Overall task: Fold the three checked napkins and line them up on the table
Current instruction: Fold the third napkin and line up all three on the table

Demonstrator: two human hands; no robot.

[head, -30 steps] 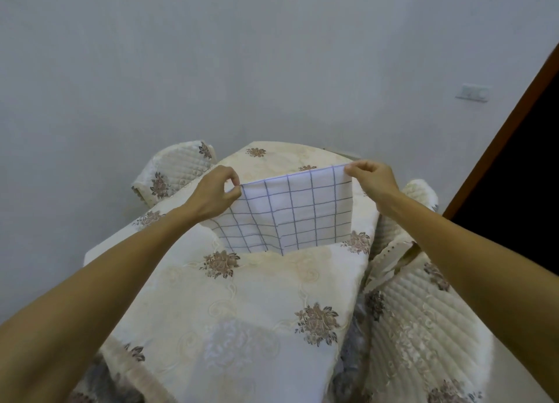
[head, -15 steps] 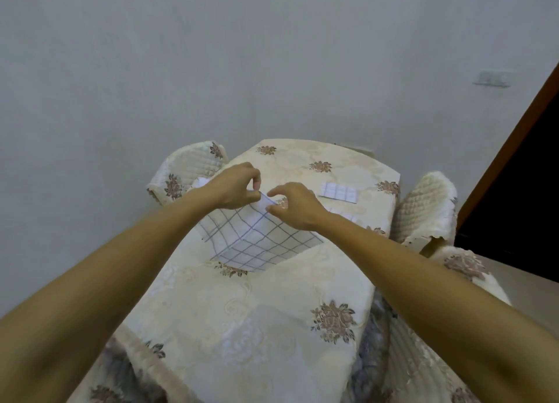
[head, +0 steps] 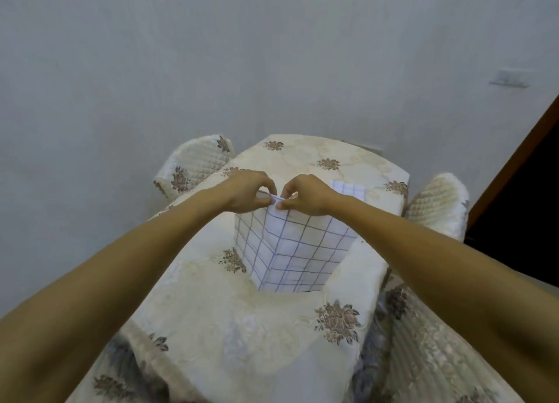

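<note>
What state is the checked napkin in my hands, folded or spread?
Folded in half: the left hand and right hand pinch its top corners together, and the napkin bends along a middle crease.

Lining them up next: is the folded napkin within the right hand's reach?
Probably yes: the folded napkin lies just beyond the right hand, nothing between, though that hand pinches the raised napkin.
</note>
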